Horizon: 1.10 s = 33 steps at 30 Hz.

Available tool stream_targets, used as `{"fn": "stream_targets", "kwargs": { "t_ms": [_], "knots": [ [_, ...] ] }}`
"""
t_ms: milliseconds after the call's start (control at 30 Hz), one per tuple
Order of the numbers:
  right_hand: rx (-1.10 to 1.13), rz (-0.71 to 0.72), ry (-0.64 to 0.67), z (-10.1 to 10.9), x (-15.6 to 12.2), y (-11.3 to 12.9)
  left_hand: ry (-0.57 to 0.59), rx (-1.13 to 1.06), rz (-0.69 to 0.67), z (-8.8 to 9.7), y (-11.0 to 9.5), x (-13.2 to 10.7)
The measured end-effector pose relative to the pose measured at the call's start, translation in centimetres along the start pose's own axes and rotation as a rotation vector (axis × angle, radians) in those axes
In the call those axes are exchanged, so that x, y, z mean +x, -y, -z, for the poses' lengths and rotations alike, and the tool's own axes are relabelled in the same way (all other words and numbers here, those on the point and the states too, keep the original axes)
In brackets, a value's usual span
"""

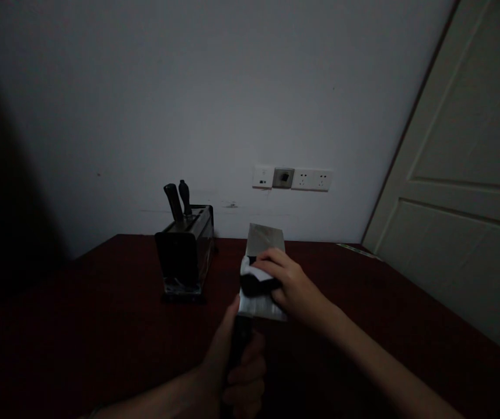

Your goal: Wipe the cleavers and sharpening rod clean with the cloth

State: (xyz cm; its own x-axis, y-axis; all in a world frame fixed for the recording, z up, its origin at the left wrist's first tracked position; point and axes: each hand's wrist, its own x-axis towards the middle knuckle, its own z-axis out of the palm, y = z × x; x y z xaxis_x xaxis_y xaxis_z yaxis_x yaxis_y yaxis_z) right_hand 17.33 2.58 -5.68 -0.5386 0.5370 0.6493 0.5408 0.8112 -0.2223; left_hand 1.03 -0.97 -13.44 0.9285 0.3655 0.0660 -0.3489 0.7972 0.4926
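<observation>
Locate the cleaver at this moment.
In the head view, the cleaver is in the lower middle, right of the knife holder, held by the left hand, the right hand holding a black-and-white wad against it.

A broad silver cleaver point(262, 308) with a black handle point(241, 330) is pointing toward the table's point(328, 270) far edge; a black-and-white cloth point(255, 284) is lying across its blade point(266, 235).

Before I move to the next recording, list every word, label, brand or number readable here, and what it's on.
None can be read.
Cleaver: no legible text on the visible blade.
Block: too dark to tell.
Sockets: any marks too small.
Strip: too blurred.
</observation>
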Motion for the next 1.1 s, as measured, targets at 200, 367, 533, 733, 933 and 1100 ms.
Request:
{"fn": "stream_targets", "kwargs": {
  "t_ms": [200, 367, 533, 733, 933, 1100],
  "knots": [
    [-0.129, -0.028, -0.127, 0.6, 1.7, -2.3, -0.021, 0.038, 0.079, -0.8, -0.6, -0.9],
    [-0.067, 0.015, -0.006, -2.4, 0.0, 0.2, -0.03, 0.022, 0.034, 1.1, -0.5, -2.1],
    [0.017, 0.049, 0.047, -5.3, -1.6, 2.0, -0.028, 0.016, -0.042, 3.2, 0.0, -2.6],
    [0.016, 0.03, -0.092, -4.8, -0.6, 0.6, -0.084, 0.053, 0.01, 2.7, 0.4, -3.1],
    [-0.036, -0.099, -0.22, -3.7, 1.0, -2.6, 0.01, 0.051, 0.032, 3.1, 1.3, -2.8],
    [-0.012, -0.14, -0.13, -4.6, 0.8, -1.9, 0.059, 0.076, 0.048, 4.1, 1.2, -2.6]
  ]
}}
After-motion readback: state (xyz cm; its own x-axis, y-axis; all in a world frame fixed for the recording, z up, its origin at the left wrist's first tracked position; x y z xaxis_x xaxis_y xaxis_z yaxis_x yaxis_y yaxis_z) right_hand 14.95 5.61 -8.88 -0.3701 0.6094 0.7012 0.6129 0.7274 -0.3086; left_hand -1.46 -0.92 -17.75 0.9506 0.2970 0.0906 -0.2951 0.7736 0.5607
